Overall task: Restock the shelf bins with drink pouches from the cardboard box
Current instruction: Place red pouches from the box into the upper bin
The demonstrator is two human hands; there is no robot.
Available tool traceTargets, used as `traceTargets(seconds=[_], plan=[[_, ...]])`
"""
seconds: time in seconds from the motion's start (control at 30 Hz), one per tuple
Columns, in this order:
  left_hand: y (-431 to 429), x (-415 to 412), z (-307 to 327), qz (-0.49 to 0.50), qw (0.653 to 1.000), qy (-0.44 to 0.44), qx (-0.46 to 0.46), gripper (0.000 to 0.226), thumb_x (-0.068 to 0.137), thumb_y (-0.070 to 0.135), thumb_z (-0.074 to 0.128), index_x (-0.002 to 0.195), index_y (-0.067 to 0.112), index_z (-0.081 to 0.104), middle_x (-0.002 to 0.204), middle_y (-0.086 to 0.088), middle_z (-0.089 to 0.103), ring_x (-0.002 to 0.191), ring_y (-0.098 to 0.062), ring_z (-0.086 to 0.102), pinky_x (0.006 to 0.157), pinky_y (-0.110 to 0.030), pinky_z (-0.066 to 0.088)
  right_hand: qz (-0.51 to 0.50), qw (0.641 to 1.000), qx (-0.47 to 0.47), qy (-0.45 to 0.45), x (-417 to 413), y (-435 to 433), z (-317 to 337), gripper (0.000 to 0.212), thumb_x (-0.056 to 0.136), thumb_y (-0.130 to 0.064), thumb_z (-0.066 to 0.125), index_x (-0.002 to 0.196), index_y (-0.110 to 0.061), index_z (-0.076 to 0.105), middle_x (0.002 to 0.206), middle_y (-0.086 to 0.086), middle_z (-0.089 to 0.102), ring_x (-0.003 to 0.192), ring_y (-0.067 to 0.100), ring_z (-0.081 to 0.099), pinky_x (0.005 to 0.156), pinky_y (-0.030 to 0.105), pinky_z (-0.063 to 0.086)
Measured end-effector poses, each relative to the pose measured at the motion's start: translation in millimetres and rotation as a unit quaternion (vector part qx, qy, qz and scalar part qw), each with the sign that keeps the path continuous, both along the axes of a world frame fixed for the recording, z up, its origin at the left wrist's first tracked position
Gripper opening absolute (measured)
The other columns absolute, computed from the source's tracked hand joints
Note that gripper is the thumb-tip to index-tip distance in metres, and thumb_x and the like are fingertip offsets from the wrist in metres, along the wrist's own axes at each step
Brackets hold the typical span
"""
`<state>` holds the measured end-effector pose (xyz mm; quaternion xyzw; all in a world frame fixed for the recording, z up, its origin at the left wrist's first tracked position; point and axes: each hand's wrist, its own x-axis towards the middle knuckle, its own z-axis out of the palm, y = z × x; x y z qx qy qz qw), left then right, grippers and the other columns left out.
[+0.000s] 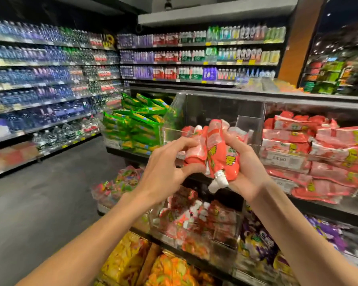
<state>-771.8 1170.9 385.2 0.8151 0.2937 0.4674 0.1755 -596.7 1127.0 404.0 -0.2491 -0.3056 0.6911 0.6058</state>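
Before the clear shelf bin [175,112], both hands are holding a bunch of red drink pouches [215,149]. The left hand [170,170] is pinching one side, and the right hand [246,172] is closing its grip around the other. A neighbouring bin [282,159] is sitting full alongside.

Two hands [165,170] [244,172], at least three held red pouches [217,153], three upper-shelf bins [215,108]

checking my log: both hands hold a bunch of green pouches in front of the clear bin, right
Wrong colour: the head view shows the left hand and right hand holding red pouches, not green, in front of the clear bin.
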Motion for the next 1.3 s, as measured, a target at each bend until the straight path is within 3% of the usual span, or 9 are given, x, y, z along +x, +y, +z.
traceTargets(seconds=[0.1,0.2,0.27,0.33,0.43,0.57,0.8,1.07,1.3], plan=[[21.1,-5.1,12.1,-0.009,1.0,0.004,-0.026,0.036,0.074,0.027,0.086,0.107,0.027,0.071,0.101,0.019,0.071,0.093,0.005,0.063,0.081,-0.026,0.052,-0.059,0.998,0.004,-0.009,2.1,11.0,3.7,0.051,0.098,-0.033,0.055,0.138,-0.001,0.053,0.137,0.022,0.057,0.123,0.036,0.059,0.097,0.057,0.05],[54.1,-1.7,29.7,-0.02,0.999,0.0,-0.028,0.029,0.076,0.023,0.085,0.102,0.024,0.073,0.087,0.02,0.069,0.079,0.011,0.059,0.07,-0.009,0.04,-0.09,0.995,-0.021,-0.027,11.4,25.7,10.4,0.056,0.094,-0.035,0.063,0.135,0.002,0.053,0.134,0.023,0.057,0.127,0.038,0.054,0.109,0.061,0.037],[83.7,4.3,43.7,-0.024,0.999,0.003,-0.022,0.028,0.077,0.024,0.084,0.103,0.022,0.074,0.086,0.018,0.07,0.079,0.008,0.061,0.069,-0.006,0.039,-0.132,0.991,-0.022,-0.023,20.3,35.8,20.6,0.042,0.09,-0.031,0.066,0.121,-0.004,0.059,0.11,0.018,0.066,0.103,0.034,0.066,0.099,0.055,0.049],[118.6,13.0,54.2,-0.036,0.999,0.029,-0.026,0.026,0.078,0.023,0.083,0.103,0.021,0.073,0.088,0.009,0.072,0.082,-0.003,0.065,0.071,-0.007,0.042,-0.185,0.982,-0.002,-0.033,28.8,43.2,30.8,0.028,0.085,-0.029,0.064,0.103,-0.008,0.063,0.084,0.012,0.069,0.073,0.025,0.069,0.074,0.044,0.057],[172.5,34.2,62.0,-0.079,0.992,0.095,-0.03,0.023,0.08,0.022,0.082,0.101,0.025,0.074,0.093,0.002,0.075,0.088,-0.013,0.07,0.085,-0.028,0.053,-0.241,0.97,0.017,-0.029,40.0,55.0,36.1,0.019,0.088,-0.031,0.06,0.092,-0.012,0.063,0.07,0.002,0.067,0.06,0.017,0.067,0.065,0.037,0.057],[228.4,75.3,54.7,-0.105,0.969,0.225,-0.014,0.024,0.081,0.022,0.081,0.105,0.025,0.075,0.1,-0.001,0.076,0.09,-0.012,0.068,0.082,-0.022,0.049,-0.305,0.949,-0.016,-0.072,41.2,75.1,34.9,0.02,0.084,-0.032,0.066,0.091,-0.013,0.066,0.074,0.004,0.068,0.064,0.019,0.067,0.067,0.039,0.057],[266.4,134.9,26.4,-0.052,0.902,0.424,0.069,0.033,0.084,0.04,0.074,0.115,0.037,0.067,0.115,-0.007,0.065,0.108,-0.03,0.063,0.087,-0.035,0.049,-0.332,0.935,-0.057,-0.109,35.6,96.6,33.2,0.016,0.088,-0.025,0.068,0.091,-0.009,0.066,0.075,0.008,0.068,0.062,0.02,0.066,0.06,0.034,0.057],[263.6,155.7,24.0,-0.027,0.843,0.535,0.049,0.057,0.089,0.059,0.061,0.139,0.034,0.05,0.136,-0.006,0.056,0.128,-0.025,0.051,0.106,-0.04,0.036,-0.352,0.919,-0.098,-0.15,35.4,97.2,29.2,0.041,0.086,-0.025,0.073,0.119,-0.002,0.066,0.102,0.019,0.072,0.088,0.031,0.069,0.089,0.048,0.056],[257.2,141.3,36.6,-0.038,0.824,0.564,-0.037,0.074,0.087,0.066,0.058,0.151,0.043,0.029,0.152,-0.003,0.038,0.135,-0.029,0.042,0.112,-0.045,0.036,-0.337,0.923,-0.111,-0.149,36.2,90.0,36.0,0.04,0.087,-0.027,0.072,0.119,-0.004,0.065,0.101,0.016,0.074,0.085,0.03,0.072,0.077,0.044,0.058]])
